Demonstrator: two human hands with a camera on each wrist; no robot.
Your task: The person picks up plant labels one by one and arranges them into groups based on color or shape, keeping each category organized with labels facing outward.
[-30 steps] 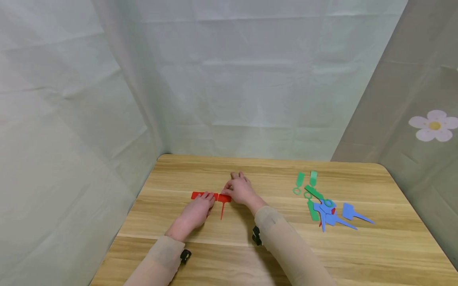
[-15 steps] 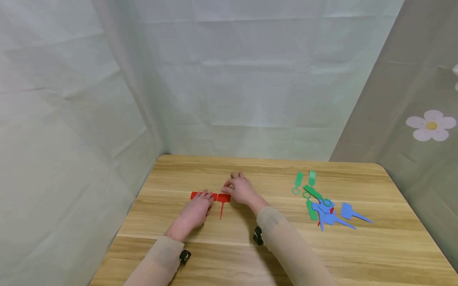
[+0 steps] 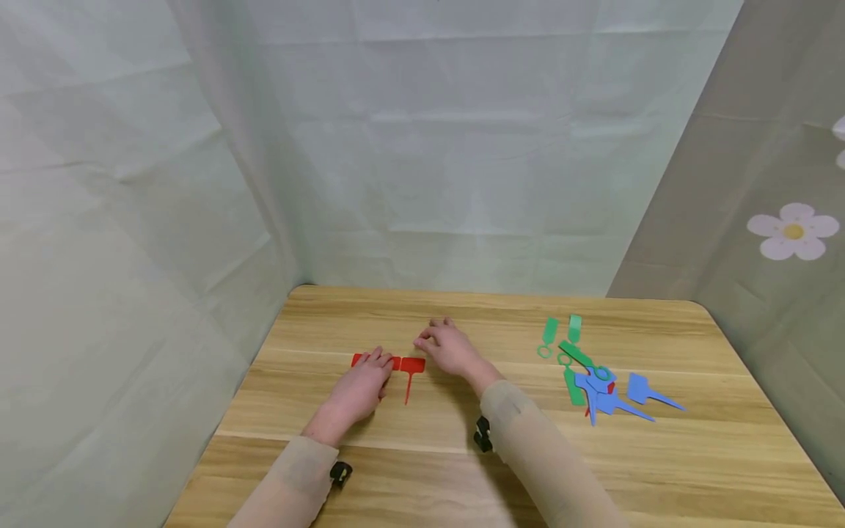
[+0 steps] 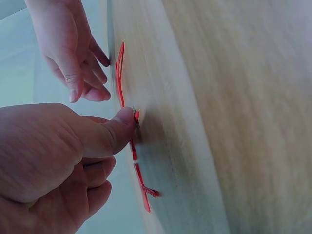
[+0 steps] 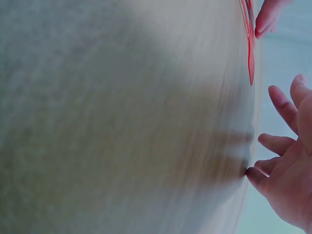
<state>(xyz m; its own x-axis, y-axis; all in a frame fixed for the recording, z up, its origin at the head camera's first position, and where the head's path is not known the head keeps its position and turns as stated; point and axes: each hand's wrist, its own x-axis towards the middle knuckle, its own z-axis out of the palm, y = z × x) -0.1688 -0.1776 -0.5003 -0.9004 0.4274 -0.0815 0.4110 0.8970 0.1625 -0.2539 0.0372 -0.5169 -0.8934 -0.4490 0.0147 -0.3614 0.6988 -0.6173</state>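
Two flat red plant tags lie side by side left of centre on the wooden table (image 3: 462,455). My left hand (image 3: 372,367) rests flat on the left red tag (image 3: 359,359); in the left wrist view its thumb (image 4: 119,127) presses a red tag (image 4: 135,116) to the wood. The right red tag (image 3: 412,364) lies free, its spike pointing toward me. Just beyond and to the right of it hovers my right hand (image 3: 432,339), fingers relaxed and holding nothing. The right wrist view shows those spread fingers (image 5: 280,146) apart from the red tag (image 5: 250,44).
A loose pile of green tags (image 3: 573,353) and blue tags (image 3: 614,396) lies on the table's right side. Pale cloth walls (image 3: 429,183) close in the table at the back and on both sides.
My right hand has let go of the right red tag and drawn slightly away to the right. The left hand stays on the left tag.
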